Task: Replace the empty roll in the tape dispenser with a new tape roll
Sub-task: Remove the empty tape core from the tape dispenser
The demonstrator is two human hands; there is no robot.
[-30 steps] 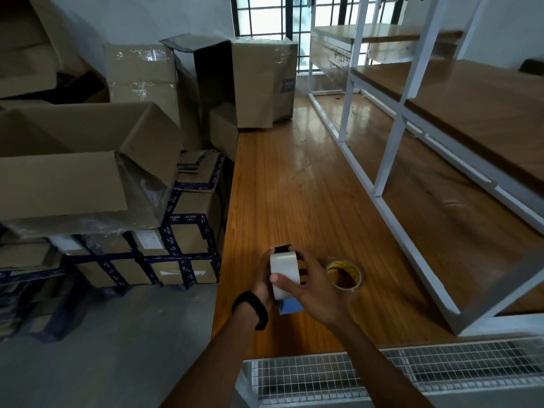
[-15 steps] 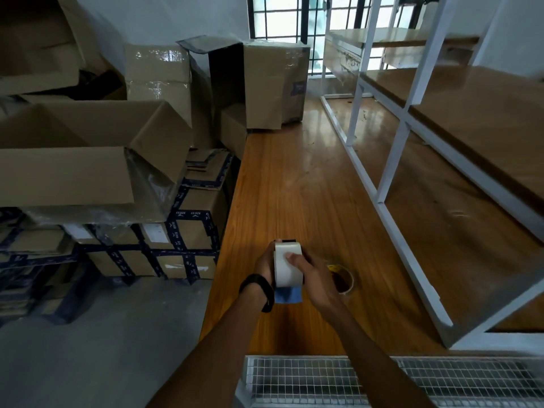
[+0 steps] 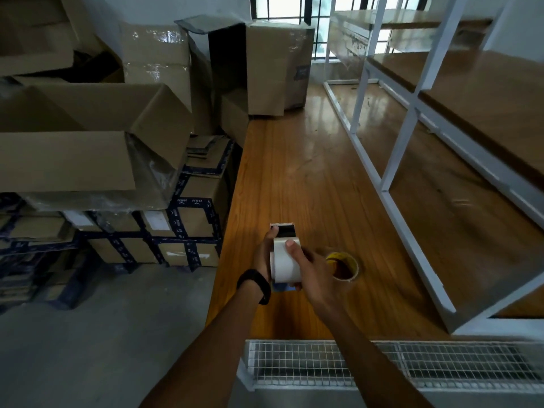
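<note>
From where I watched, the biggest thing in view was the white metal shelving frame with its wooden boards, filling the right side and running back toward the barred window. Across from it, on the left, brown cardboard boxes were heaped over smaller cartons bound with dark printed tape, all standing on a grey concrete floor. Between the two ran a long wooden tabletop, glossy where the window light struck it, with a wire mesh tray at its near edge. Both bare forearms reached out over the near end of that table. The left hand, with a black band on its wrist, was closed around the side of the tape dispenser, whose dark serrated front pointed away from me and whose blue handle end just showed below. The right hand was clamped on the new tape roll, a pale wide roll, thumb pressed on top, holding it against the dispenser body; I could not tell whether it was fully seated on the hub. Just to the right of the hands, the empty roll, a core with yellow print inside, lay flat on the table, partly behind the right hand.
</note>
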